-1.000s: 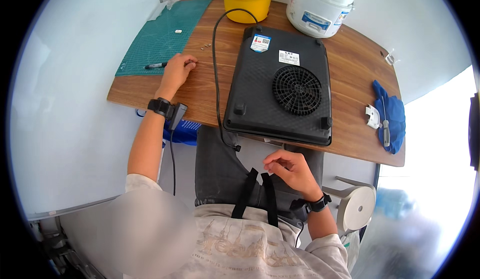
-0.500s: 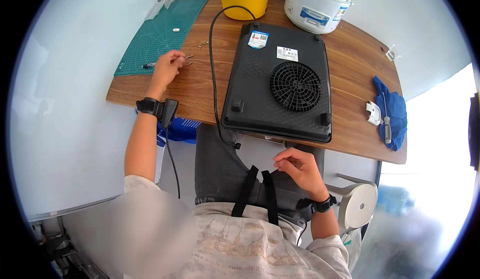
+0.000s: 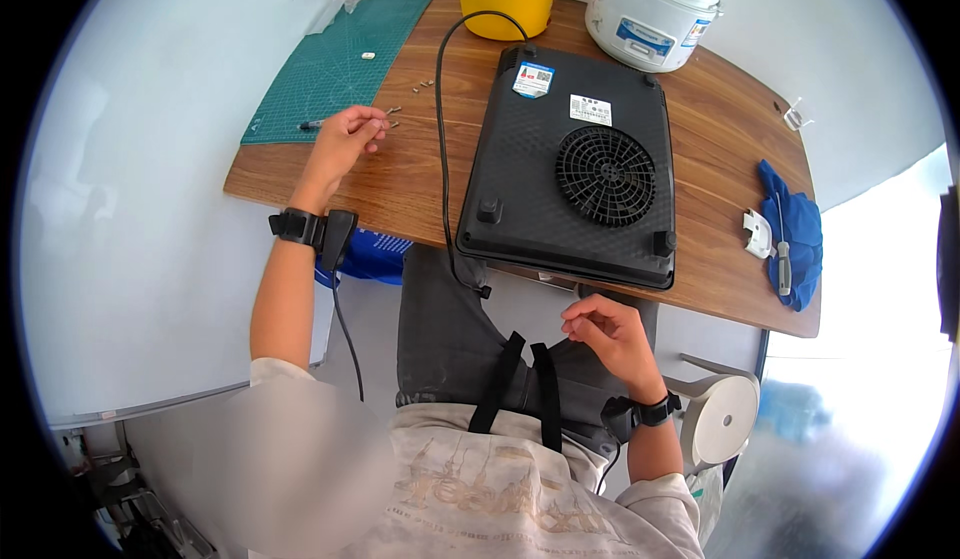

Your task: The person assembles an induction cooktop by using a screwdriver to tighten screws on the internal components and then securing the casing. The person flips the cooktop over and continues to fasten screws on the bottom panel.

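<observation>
We cannot tell what the small pieces (image 3: 395, 110) by the left hand (image 3: 350, 137) are, or whether it touches them. It hides part of the pen (image 3: 311, 125) from us, and we cannot see inside the curled right hand (image 3: 612, 337). The top edge cuts off the yellow pot (image 3: 505, 11) and white cooker (image 3: 648, 14); the left sleeve (image 3: 300, 429) is blurred.

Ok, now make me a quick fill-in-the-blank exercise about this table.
1. The hand nearest the small metal pieces is the ____ one.
2. The fan grille on the black appliance is ____ in shape.
3. The screwdriver lies on a ____ cloth.
4. The lidded pot is ____.

Missing words: left; round; blue; yellow.
</observation>
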`<control>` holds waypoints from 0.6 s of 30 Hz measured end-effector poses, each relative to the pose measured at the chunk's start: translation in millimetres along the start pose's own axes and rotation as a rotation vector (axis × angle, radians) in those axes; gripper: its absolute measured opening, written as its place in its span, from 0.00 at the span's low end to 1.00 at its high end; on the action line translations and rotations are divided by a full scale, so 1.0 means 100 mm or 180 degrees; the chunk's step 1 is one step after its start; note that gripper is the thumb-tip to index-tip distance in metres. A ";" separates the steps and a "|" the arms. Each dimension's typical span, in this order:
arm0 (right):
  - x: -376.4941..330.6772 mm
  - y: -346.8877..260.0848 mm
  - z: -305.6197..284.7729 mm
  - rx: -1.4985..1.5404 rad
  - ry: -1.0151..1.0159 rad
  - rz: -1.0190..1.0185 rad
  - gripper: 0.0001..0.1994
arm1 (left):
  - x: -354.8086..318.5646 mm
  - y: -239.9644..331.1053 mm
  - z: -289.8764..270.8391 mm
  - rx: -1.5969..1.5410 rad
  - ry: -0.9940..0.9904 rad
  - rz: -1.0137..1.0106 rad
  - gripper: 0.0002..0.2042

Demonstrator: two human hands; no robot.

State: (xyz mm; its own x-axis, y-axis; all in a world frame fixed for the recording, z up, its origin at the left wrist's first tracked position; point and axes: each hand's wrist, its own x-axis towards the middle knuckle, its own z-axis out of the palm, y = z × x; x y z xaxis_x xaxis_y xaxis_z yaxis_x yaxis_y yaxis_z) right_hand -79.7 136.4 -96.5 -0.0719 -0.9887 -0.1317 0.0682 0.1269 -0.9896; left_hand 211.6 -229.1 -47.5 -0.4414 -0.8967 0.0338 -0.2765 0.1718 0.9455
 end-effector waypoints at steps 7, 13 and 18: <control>-0.05 -0.03 -0.04 -0.0049 0.0086 0.0021 0.07 | -0.64 0.58 0.42 -0.0154 -0.0262 0.0153 0.14; -0.06 -0.05 -0.08 -0.0110 0.0177 0.0062 0.07 | -1.25 0.70 0.88 0.0207 -0.0782 0.0001 0.09; -0.09 0.00 -0.10 -0.0061 0.0177 0.0075 0.08 | -1.34 0.54 1.03 0.0481 -0.0528 0.0331 0.06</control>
State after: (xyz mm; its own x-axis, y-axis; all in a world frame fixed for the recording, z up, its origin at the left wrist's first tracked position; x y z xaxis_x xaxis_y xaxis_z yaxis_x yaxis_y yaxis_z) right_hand -88.9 145.8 -95.5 -0.1256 -0.9795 -0.1575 0.0516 0.1521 -0.9870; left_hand 168.0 -58.2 -34.5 -0.6050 -0.7937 0.0631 -0.3411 0.3300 0.8802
